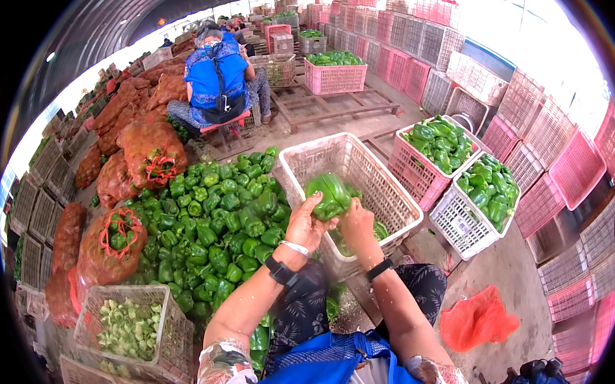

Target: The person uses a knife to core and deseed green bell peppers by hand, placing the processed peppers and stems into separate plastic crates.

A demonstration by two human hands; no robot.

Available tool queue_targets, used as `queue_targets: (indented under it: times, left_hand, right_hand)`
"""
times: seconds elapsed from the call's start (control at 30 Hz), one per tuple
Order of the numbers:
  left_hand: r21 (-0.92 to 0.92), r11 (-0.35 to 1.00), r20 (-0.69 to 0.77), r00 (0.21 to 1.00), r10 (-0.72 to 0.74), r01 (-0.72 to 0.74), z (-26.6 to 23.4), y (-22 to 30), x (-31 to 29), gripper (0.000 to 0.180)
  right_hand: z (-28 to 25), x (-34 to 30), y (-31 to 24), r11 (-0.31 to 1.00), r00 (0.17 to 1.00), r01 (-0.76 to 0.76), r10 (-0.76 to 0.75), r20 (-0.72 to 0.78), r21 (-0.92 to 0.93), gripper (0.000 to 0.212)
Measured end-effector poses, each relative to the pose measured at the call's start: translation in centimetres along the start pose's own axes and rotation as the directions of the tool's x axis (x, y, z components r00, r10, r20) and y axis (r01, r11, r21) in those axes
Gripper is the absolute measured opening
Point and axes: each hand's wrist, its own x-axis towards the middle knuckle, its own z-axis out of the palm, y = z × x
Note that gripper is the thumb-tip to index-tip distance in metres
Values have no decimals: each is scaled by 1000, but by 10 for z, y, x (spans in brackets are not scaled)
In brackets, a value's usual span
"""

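My left hand (306,226) is closed round a large green bell pepper (330,193), its thumb lying along the near side. Close against the pepper's right lower side is my right hand (358,225), with its fingers curled in; what they grip is hidden. Both hands are above a pale plastic crate (301,166) with some green peppers low inside it. To the left of the crate, a big heap of green bell peppers (208,219) spreads over the ground.
A crate of pale green cut-out cores (130,328) stands lower left, near red mesh sacks (152,149). Two full pepper crates (441,146) are at the right. An orange-red mesh bag (479,320) lies on the floor. Another person (220,80) sits ahead. Stacked crates (520,108) line the right.
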Motion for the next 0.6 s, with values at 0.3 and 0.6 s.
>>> queue_targets:
  times: [0.3,0.6]
  left_hand:
    - [-191,974,22,992,-122,124,-5,-7,9,33]
    - [8,999,-15,999,-37,37,-41,22,-3,37]
  right_hand:
    - [2,-7,86,924,902,-170,287,323,-343,14]
    - [-38,51,-23,940,956,-237,180,234,246,23]
